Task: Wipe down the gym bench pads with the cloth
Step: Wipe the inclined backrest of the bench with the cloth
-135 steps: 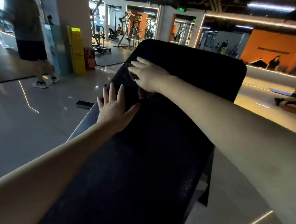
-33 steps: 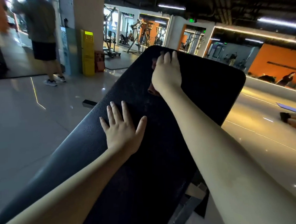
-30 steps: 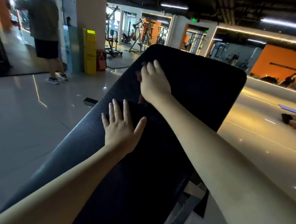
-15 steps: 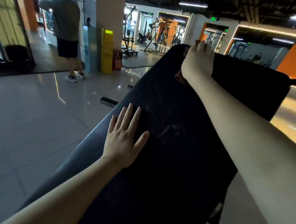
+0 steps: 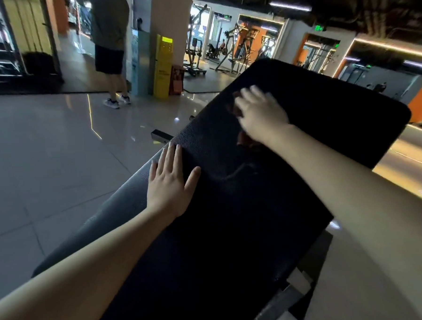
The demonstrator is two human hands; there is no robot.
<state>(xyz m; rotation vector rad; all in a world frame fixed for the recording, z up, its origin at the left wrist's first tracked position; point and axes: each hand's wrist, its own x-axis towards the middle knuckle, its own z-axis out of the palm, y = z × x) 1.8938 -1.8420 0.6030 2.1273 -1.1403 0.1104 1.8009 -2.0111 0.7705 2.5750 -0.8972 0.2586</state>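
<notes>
While the left arm reaches forward, the left hand (image 5: 169,184) lies flat on the bench pad (image 5: 233,232) near its left edge, fingers (image 5: 174,157) straight and together, thumb apart. Further right, the right hand (image 5: 261,115) presses a reddish cloth (image 5: 246,139) onto the surface, its blurred fingers stretched over it. Beyond, a person (image 5: 111,42) stands beside a yellow kiosk (image 5: 162,67).

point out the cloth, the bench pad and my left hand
cloth (image 5: 248,140): head view, reddish near edge
bench pad (image 5: 232,220): head view, bare black middle
left hand (image 5: 169,184): head view, back of the hand
</notes>
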